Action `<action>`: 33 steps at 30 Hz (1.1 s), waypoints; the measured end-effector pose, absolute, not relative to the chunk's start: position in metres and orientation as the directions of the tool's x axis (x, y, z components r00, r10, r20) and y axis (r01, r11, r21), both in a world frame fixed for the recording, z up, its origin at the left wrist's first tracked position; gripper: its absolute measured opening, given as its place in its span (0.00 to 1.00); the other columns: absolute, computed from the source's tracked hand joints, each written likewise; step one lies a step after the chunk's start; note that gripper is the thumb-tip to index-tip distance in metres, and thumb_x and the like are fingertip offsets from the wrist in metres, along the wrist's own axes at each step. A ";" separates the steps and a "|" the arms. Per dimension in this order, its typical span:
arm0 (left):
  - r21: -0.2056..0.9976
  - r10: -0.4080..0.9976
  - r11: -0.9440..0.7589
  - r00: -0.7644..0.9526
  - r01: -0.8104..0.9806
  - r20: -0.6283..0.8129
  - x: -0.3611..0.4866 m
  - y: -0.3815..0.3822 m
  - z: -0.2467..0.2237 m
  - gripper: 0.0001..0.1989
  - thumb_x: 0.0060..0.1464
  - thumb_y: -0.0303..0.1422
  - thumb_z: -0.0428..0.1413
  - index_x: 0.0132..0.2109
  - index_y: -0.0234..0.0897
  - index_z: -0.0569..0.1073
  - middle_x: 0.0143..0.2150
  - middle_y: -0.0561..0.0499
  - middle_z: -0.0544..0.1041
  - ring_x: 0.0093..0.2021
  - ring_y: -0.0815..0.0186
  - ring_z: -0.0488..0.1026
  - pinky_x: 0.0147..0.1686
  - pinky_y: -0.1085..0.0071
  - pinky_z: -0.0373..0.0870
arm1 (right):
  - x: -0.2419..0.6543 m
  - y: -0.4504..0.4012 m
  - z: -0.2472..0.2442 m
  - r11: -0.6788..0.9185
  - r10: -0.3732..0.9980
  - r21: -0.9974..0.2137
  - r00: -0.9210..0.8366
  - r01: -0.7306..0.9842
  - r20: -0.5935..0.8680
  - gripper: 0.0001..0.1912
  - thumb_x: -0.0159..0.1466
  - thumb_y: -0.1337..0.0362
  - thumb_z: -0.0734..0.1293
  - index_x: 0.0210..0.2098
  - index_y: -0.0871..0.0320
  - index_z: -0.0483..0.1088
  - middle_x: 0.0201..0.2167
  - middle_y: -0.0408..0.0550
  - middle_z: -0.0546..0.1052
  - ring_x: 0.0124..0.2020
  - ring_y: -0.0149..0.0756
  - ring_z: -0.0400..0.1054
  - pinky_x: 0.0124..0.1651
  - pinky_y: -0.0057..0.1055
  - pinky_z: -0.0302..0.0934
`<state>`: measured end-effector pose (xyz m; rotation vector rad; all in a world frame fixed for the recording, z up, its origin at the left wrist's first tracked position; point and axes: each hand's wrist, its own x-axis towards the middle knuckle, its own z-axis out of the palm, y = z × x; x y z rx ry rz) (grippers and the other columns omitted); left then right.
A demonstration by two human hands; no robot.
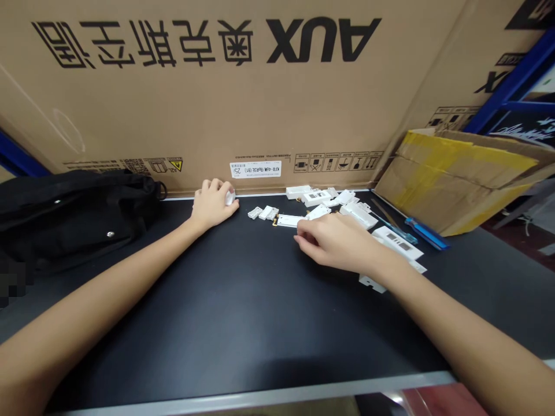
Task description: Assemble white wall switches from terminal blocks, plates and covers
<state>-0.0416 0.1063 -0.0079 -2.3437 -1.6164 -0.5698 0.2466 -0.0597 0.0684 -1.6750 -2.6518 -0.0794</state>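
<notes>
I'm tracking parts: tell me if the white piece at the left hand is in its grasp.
In grasp, it appears: the left hand curls around the white piece, partly hiding it. Whether it is lifted, I cannot tell.

Black bench (pixel 243 312), grey edge (pixel 260 396); white plastic parts (pixel 358 214), 1 o'clock; brown carton (pixel 199 110), black print (pixel 285 41), 12 o'clock; black bag (pixel 78 214), 10 o'clock; brown box (pixel 446 182) with yellow tape (pixel 477 148), 2 o'clock; blue tool handle (pixel 427 234)

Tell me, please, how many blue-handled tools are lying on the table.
2. The bright blue tool lies beside the yellow-taped cardboard box; the paler blue tool lies to its left, near the white parts. Others may be hidden beneath those parts.
</notes>
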 end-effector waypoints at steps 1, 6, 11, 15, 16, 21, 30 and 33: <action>0.030 0.835 -0.360 0.308 0.933 0.455 -0.041 0.105 -0.008 0.20 0.62 0.50 0.51 0.51 0.41 0.72 0.54 0.40 0.74 0.58 0.43 0.67 0.55 0.47 0.69 | 0.246 -0.060 0.069 0.429 0.902 0.042 -0.430 0.902 0.028 0.12 0.70 0.62 0.59 0.34 0.56 0.71 0.29 0.48 0.79 0.27 0.35 0.68 0.32 0.33 0.48; -0.003 0.765 -0.345 0.284 0.938 0.578 -0.043 0.098 -0.007 0.26 0.62 0.56 0.50 0.50 0.39 0.71 0.52 0.39 0.74 0.58 0.44 0.67 0.67 0.39 0.55 | 0.249 -0.059 0.076 0.422 0.904 0.062 -0.425 0.905 0.043 0.14 0.71 0.61 0.57 0.34 0.56 0.71 0.30 0.49 0.80 0.29 0.37 0.70 0.32 0.33 0.49; 0.039 0.840 -0.268 0.214 0.963 0.498 -0.044 0.099 -0.008 0.24 0.58 0.53 0.53 0.52 0.40 0.70 0.55 0.35 0.73 0.57 0.39 0.68 0.58 0.35 0.64 | 0.286 -0.044 0.085 0.095 0.986 0.175 -0.117 0.980 0.118 0.19 0.72 0.55 0.55 0.38 0.56 0.74 0.35 0.56 0.82 0.34 0.45 0.74 0.29 0.35 0.47; 0.080 0.869 -0.265 0.202 0.961 0.452 -0.045 0.100 -0.007 0.23 0.59 0.49 0.51 0.53 0.38 0.70 0.56 0.33 0.72 0.57 0.38 0.68 0.51 0.42 0.71 | 0.319 -0.032 0.086 -0.031 0.998 0.217 0.042 0.976 -0.043 0.18 0.69 0.56 0.57 0.39 0.57 0.76 0.40 0.58 0.82 0.36 0.46 0.74 0.30 0.36 0.52; 0.080 0.871 -0.263 0.201 0.962 0.449 -0.045 0.100 -0.007 0.23 0.58 0.50 0.51 0.53 0.38 0.70 0.56 0.33 0.72 0.57 0.38 0.67 0.51 0.42 0.71 | 0.323 -0.031 0.086 -0.044 0.996 0.216 0.060 0.975 -0.065 0.18 0.69 0.56 0.57 0.39 0.57 0.76 0.40 0.58 0.81 0.35 0.46 0.73 0.30 0.36 0.53; 0.083 0.878 -0.249 0.189 0.965 0.440 -0.045 0.101 -0.009 0.24 0.58 0.50 0.51 0.53 0.37 0.70 0.56 0.32 0.72 0.58 0.37 0.67 0.52 0.41 0.70 | 0.320 -0.032 0.085 -0.009 0.995 0.148 0.023 0.989 -0.094 0.13 0.66 0.59 0.60 0.39 0.56 0.75 0.42 0.55 0.81 0.36 0.44 0.72 0.32 0.36 0.53; -0.105 0.666 -0.525 0.484 0.845 0.567 -0.037 0.088 0.000 0.17 0.68 0.43 0.45 0.49 0.37 0.72 0.50 0.39 0.76 0.54 0.49 0.71 0.58 0.51 0.66 | 0.315 -0.035 0.077 0.182 0.965 0.112 -0.155 0.977 -0.212 0.10 0.63 0.65 0.61 0.37 0.54 0.74 0.39 0.51 0.80 0.37 0.42 0.72 0.32 0.34 0.54; -0.107 0.661 -0.605 0.572 0.789 0.485 -0.024 0.074 0.001 0.15 0.68 0.39 0.44 0.47 0.38 0.73 0.50 0.40 0.78 0.49 0.52 0.74 0.50 0.56 0.71 | 0.314 -0.035 0.076 0.190 0.952 0.114 -0.155 0.975 -0.263 0.10 0.62 0.67 0.61 0.35 0.55 0.75 0.38 0.51 0.80 0.36 0.42 0.72 0.33 0.33 0.54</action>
